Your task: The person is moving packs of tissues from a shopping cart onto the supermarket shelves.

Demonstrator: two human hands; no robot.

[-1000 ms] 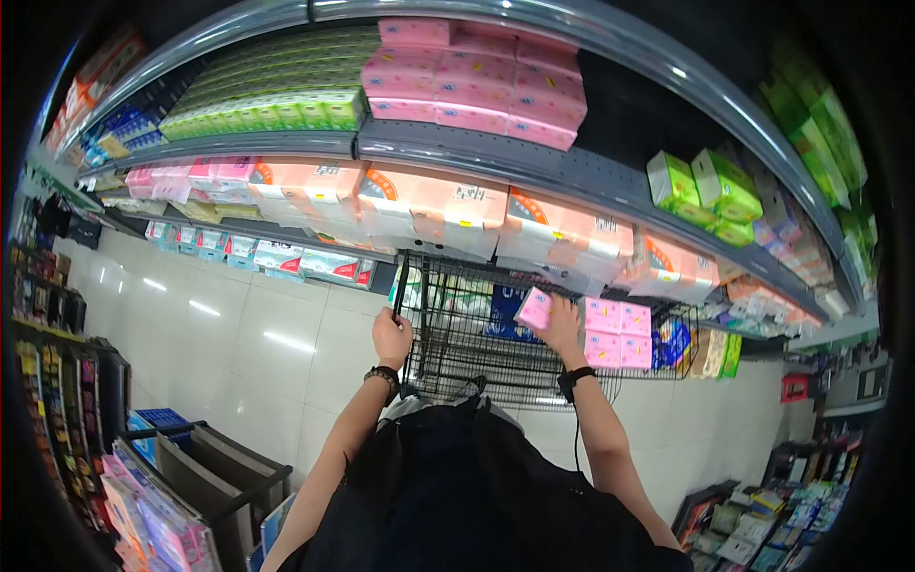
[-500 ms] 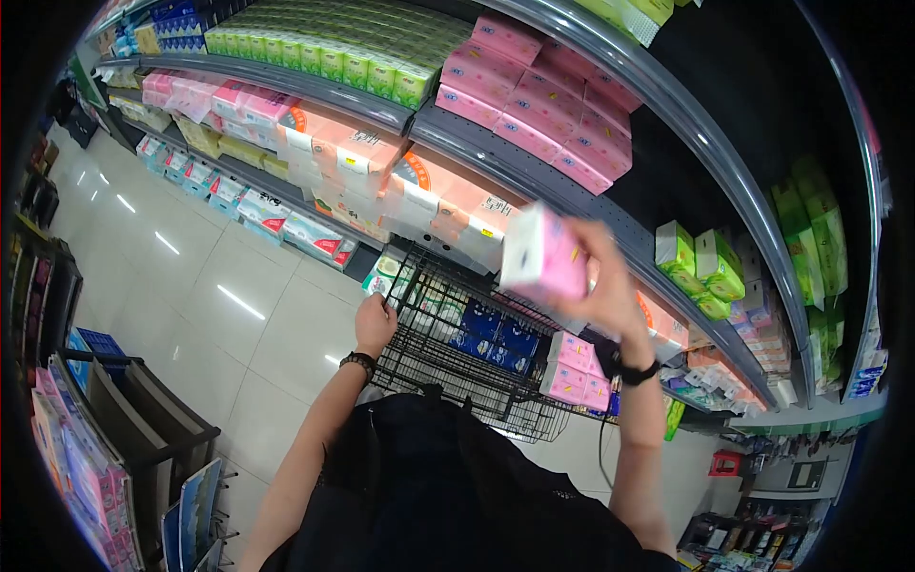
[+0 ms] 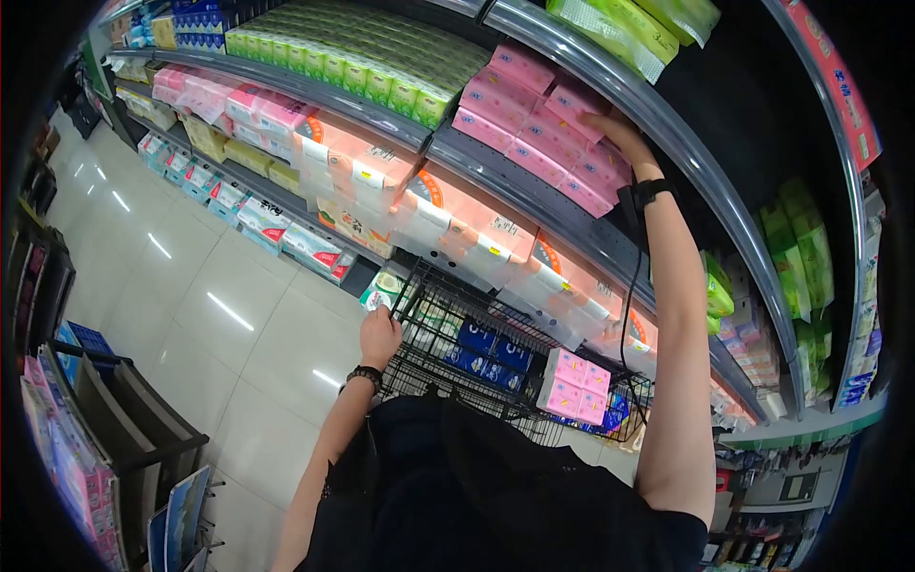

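My right hand (image 3: 620, 136) reaches onto the shelf, its fingers curved over a pink tissue pack (image 3: 575, 107) at the right side of a stack. Several more pink packs sit tightly together in that stack, beside and below my fingers. My left hand (image 3: 379, 338) is closed on the near left end of a black wire shopping cart (image 3: 429, 367). Inside the cart lie dark blue packs (image 3: 491, 353), green-and-white packs, and a block of pink packs (image 3: 576, 384) at its right end.
Green tissue packs (image 3: 334, 67) fill the shelf to the left. Large peach-coloured packages (image 3: 457, 224) line the shelf below. A curved shelf edge (image 3: 686, 119) arches over my right arm. A dark cable hangs from my right wrist. Display racks (image 3: 124, 410) stand at the left on the tiled floor.
My right hand has moved up from above the cart, where it held a pink tissue pack, to the pink stack on the shelf. My left hand stays on the cart.
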